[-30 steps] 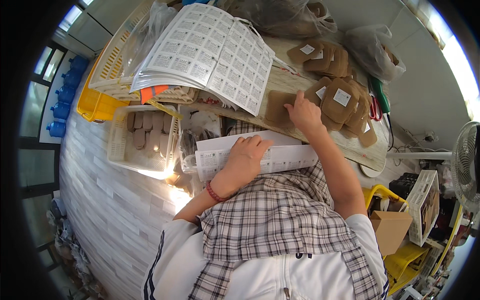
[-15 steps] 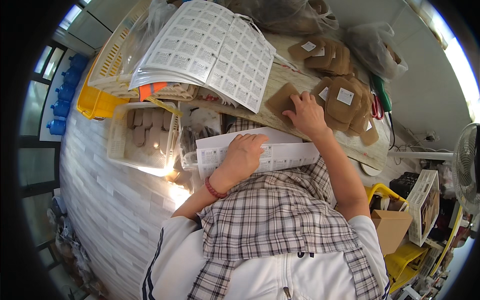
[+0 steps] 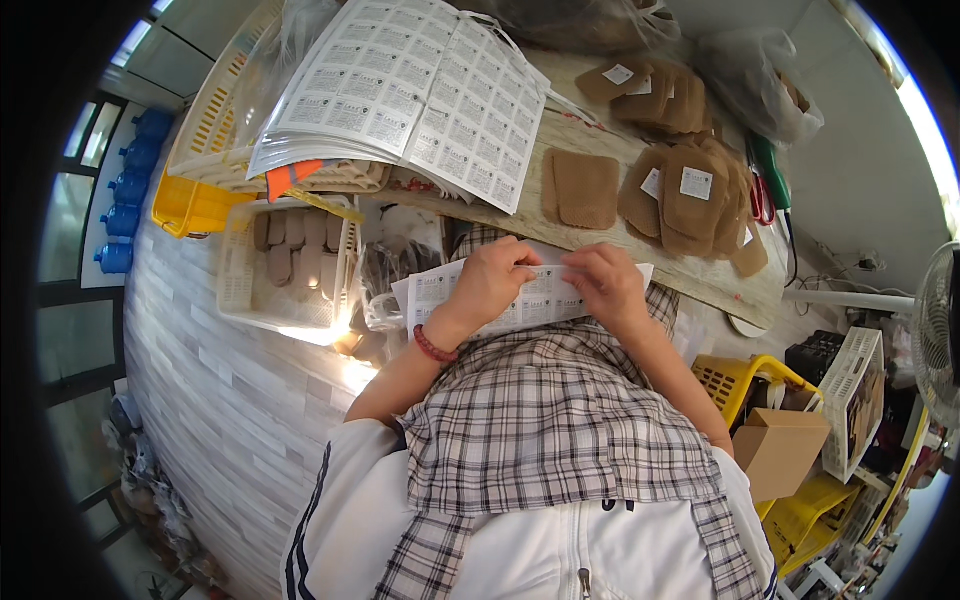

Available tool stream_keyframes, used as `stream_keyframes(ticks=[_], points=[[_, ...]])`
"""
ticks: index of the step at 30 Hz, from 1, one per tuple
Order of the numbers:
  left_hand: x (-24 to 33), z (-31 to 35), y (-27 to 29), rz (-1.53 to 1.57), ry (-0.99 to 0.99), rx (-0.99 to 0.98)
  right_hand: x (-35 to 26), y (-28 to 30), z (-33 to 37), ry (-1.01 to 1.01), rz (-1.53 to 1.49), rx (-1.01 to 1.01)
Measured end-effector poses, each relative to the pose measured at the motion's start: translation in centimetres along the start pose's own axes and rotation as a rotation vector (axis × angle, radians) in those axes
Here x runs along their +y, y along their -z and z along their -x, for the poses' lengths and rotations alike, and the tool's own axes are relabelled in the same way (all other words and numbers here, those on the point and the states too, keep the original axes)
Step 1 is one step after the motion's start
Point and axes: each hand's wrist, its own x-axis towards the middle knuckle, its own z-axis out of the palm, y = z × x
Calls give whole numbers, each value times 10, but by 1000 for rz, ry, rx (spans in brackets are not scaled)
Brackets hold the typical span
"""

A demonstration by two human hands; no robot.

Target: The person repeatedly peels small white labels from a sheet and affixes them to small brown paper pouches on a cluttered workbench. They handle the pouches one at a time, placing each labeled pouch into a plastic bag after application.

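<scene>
Over my lap lies a white sheet of printed labels (image 3: 548, 300), slightly folded, with several label rows showing. My left hand (image 3: 488, 283) grips its upper edge, fingers curled and thumb pressed near the middle. At the right part of the sheet, my right hand (image 3: 610, 288) has thumb and fingers pinched on it; whether a single label is lifting there is hidden. Beyond the hands, two overlapping brown fabric pads (image 3: 588, 190) without labels rest on the table. Right of them is a pile of labelled brown pads (image 3: 692, 205), and farther back another labelled pile (image 3: 655, 100).
A thick stack of label sheets (image 3: 385, 85) lies across a cream crate at back left. A white basket (image 3: 235, 265) of grey pads stands below. Green-handled tool (image 3: 768, 175), red scissors (image 3: 760, 203) and plastic bags edge the wooden table (image 3: 600, 230). Yellow baskets, a carton (image 3: 780, 455) and fan are right.
My right hand has left the brown pads on the table and come back to the label sheet. Two pads now show where it was. My left hand keeps the sheet, shifted slightly upward.
</scene>
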Motion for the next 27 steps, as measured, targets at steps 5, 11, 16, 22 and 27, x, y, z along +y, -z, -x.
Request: stream_keyframes(ticks=[5,11,16,22,27], points=[[1,-6,4,68,69,-57,-9,-19,6,104,90,136],[-9,-8,3,117,111,-99,-9,-27,6,181,125,198],[-6,-12,5,80,81,-92,-8,-34,6,88,12,231],[4,-8,25,-44,167,-158,-1,-31,19,-99,-274,205],[7,-32,19,16,243,-244,0,0,9,-130,-481,185]])
